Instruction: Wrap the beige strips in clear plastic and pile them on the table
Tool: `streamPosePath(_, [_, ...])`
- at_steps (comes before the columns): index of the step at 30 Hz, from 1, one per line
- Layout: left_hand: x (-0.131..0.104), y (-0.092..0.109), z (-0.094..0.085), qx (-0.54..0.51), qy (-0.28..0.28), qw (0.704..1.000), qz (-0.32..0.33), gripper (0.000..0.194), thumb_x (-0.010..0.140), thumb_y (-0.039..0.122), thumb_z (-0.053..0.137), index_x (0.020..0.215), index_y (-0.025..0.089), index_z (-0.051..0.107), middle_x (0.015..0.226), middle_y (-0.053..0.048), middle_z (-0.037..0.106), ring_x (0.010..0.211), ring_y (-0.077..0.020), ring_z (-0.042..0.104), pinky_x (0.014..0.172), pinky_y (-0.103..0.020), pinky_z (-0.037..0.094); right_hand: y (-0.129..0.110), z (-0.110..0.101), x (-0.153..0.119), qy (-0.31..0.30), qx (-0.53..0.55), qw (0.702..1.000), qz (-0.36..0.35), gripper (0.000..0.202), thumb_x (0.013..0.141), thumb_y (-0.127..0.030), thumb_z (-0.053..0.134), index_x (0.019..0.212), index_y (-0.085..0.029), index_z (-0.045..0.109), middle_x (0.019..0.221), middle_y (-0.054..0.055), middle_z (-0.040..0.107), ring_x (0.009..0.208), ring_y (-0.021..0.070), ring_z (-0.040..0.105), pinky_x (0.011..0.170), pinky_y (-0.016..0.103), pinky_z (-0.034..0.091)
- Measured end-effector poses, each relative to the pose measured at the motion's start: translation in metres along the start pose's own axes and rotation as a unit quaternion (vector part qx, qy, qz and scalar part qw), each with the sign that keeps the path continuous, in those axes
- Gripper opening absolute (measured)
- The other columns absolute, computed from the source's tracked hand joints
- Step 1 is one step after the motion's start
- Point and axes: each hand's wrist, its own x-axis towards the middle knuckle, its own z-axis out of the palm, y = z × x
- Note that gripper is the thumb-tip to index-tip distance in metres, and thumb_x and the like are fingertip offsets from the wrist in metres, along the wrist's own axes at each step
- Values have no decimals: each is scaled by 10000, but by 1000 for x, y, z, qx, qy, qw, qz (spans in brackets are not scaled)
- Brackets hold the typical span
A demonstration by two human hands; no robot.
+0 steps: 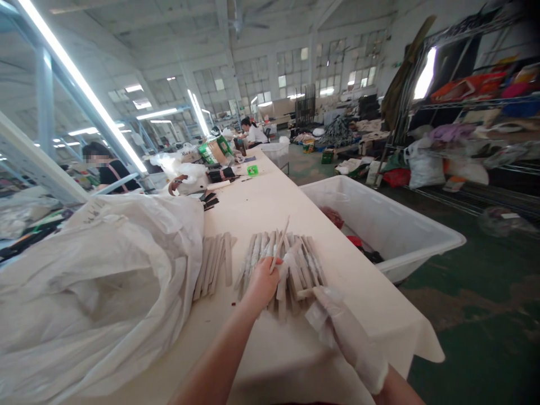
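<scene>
Head view: bin (413, 233) holds red items (333, 217); left fingers (270, 261) pinch a strip (282, 241), grip of right fingers (324, 297) unclear.

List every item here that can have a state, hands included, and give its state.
Left hand: bare, closed on a strip
Held strip: tilted upward
Right hand: gloved, grip unclear
Larger strip group: laid side by side, some overlapping
Smaller strip group: lying flat
White sack: rumpled, open
White bin: open-topped, partly filled
Nearest tube light: lit
</scene>
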Motion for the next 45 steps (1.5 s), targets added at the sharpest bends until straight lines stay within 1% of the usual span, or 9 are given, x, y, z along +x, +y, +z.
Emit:
streamPosePath(4, [-1, 4, 3, -13, 30, 999, 11, 224, 745, 97, 441, 894, 137, 602, 883, -66, 596, 748, -162, 581, 704, -295, 485, -5, 0, -1, -41, -4, 999, 5, 279, 712, -383, 685, 929, -208, 708, 919, 54, 630, 869, 230, 536, 829, 344, 388])
streamPosePath(12, [-6, 14, 6, -13, 73, 996, 46, 257, 720, 35, 416, 863, 143, 600, 1064, -96, 585, 1055, -201, 524, 964, -351, 365, -18, 3, 2, 47, -61, 996, -43, 369, 679, -547, 669, 866, -235, 730, 790, 68, 633, 876, 269, 538, 830, 382, 400])
streamPosePath(16, [-32, 19, 2, -39, -5, 999, 6, 208, 844, 251, 415, 934, 149, 572, 952, -76, 617, 771, -157, 583, 713, -278, 457, -22, 3, 2, 74, -76, 993, -49, 405, 753, -595, 565, 904, -256, 728, 893, 62, 675, 941, 260, 549, 928, 387, 361])
streamPosePath(20, [-61, 24, 10, -100, -127, 986, -49, 313, 864, 399, 378, 918, 145, 553, 810, -29, 600, 468, -72, 414, 466, -212, 340, -21, 9, 3, 91, -91, 990, -60, 438, 765, -598, 548, 953, -239, 715, 902, 49, 684, 989, 257, 546, 988, 389, 318])
streamPosePath(28, [-65, 28, 22, -92, -114, 988, -44, 133, 756, 294, 532, 759, 163, 512, 585, 62, 408, 544, -84, 366, 509, -202, 289, -9, 7, -1, 74, -101, 991, -44, 395, 719, -563, 624, 882, -215, 716, 786, 40, 670, 881, 254, 569, 829, 356, 402])
streamPosePath(32, [-66, 28, 12, -83, -145, 986, -29, 168, 790, 328, 502, 773, 162, 518, 595, 56, 416, 529, -83, 371, 493, -199, 291, -3, 0, 0, 91, -94, 991, 27, 348, 636, -512, 718, 599, -176, 635, 510, -15, 537, 518, 152, 466, 507, 285, 344])
streamPosePath(35, [-73, 22, -3, -85, -190, 978, -23, 279, 846, 408, 420, 857, 155, 538, 676, 31, 488, 499, -77, 369, 483, -203, 314, -6, -6, 5, 96, 0, 995, 5, 350, 675, -480, 704, 557, -182, 563, 489, -42, 473, 473, 106, 390, 476, 256, 309])
streamPosePath(41, [-93, 16, -42, 11, -182, 982, -39, 393, 862, 448, 343, 789, 151, 589, 607, 21, 481, 505, -103, 415, 539, -224, 360, -24, -12, 12, -22, 175, 984, 19, 362, 705, -449, 702, 577, -164, 520, 507, -74, 351, 413, 50, 158, 392, 218, 158])
streamPosePath(45, [-104, 21, -48, 8, -232, 970, -70, 440, 864, 467, 324, 818, 141, 616, 556, 23, 486, 518, -113, 467, 566, -226, 383, -26, -8, 10, -27, 202, 979, 8, 320, 721, -395, 711, 602, -163, 525, 544, -69, 377, 416, 42, 148, 393, 211, 154])
